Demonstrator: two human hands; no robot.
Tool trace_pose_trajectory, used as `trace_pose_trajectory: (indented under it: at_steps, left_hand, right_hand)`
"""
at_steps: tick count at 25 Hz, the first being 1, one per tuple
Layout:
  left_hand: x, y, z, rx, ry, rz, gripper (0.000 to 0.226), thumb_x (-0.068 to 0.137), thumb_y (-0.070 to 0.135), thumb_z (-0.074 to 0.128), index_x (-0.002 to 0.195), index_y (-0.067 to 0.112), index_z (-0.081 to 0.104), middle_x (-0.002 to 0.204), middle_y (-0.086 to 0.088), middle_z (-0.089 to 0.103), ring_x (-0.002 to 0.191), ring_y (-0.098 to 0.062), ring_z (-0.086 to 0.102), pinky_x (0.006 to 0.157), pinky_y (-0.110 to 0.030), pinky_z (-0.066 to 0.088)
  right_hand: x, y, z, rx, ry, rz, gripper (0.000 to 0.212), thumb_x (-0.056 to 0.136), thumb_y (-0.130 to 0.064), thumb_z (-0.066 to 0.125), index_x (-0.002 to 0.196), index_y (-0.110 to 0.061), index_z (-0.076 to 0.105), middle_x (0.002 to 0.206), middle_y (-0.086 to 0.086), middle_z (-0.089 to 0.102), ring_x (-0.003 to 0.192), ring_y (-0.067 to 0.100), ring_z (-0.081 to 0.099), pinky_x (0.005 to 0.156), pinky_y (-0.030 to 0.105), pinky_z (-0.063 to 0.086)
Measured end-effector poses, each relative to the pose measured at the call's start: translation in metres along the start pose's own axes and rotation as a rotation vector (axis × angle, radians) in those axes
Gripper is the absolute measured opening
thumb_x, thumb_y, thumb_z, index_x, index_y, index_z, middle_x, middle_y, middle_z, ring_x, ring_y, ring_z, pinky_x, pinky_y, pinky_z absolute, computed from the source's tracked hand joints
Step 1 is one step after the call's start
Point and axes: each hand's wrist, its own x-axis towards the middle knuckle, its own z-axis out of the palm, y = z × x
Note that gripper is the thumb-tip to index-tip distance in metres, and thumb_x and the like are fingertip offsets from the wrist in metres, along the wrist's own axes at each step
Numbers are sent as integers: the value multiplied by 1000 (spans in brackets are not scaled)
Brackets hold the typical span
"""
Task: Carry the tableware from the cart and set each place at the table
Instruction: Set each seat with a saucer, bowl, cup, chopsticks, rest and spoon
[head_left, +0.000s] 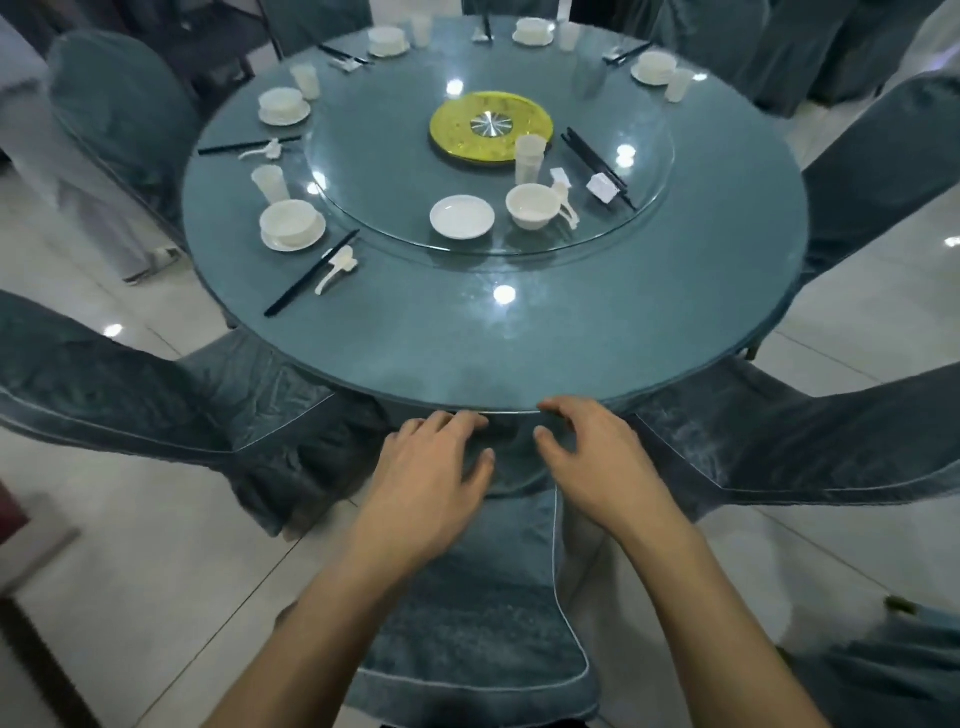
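Both my hands hover just below the near edge of the round teal table (415, 338), above a covered chair back (483, 613). My left hand (431, 473) and my right hand (592, 457) hold nothing, fingers loosely spread. On the glass turntable (395, 171) lie loose pieces: a white saucer (462, 216), a white bowl (533, 206), a white spoon (566, 200), stacked plastic cups (529, 158), black chopsticks (597, 163) and a white chopstick rest (602, 186). Set places ring the far and left rim, the nearest with a bowl on a saucer (292, 224).
A yellow disc (491, 127) marks the turntable's centre. Teal-covered chairs stand around the table: one at the near left (130, 389), one at the near right (805, 441), others at the back. Pale tiled floor lies on both sides.
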Motion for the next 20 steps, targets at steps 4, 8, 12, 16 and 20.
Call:
trace_pose_trajectory:
  at_steps: [4,8,12,16,20]
  left_hand:
    - [13,6,4,-55,28,14,38,100,43,48,136,31,52,133,6,60,122,-21,51,106,-39,38]
    - [28,20,13,-95,9,44,37,100,44,47,135,31,53,130,6,60,120,-20,51,105,-37,38]
    - [35,27,16,-95,-1,-8,39,101,44,46,137,32,50,133,7,58,123,-20,49,107,-38,37]
    - [38,33,30,-80,-20,-131,40,102,44,46,140,33,48,139,8,55,127,-20,47,109,-39,36]
    - [44,62,46,-59,-20,-245,41,102,44,45,141,32,48,139,6,56,127,-21,48,109,-39,37]
  right_hand:
    - [4,0,-9,-25,9,-5,39,99,-38,55,136,-25,58,134,-2,60,127,19,54,109,46,41]
    - [8,12,-22,-46,29,23,39,100,-38,55,137,-26,57,135,-2,60,125,20,55,109,45,42]
    - [24,28,-29,-47,-11,9,39,100,-39,55,137,-28,56,136,-4,59,125,17,56,108,46,43]
    - [48,47,-32,-21,-77,-46,40,100,-39,55,138,-27,56,137,-3,59,125,17,55,108,46,44]
    - [71,76,-41,-16,-169,-98,41,100,-39,55,139,-26,56,137,-2,59,127,18,54,110,46,41]
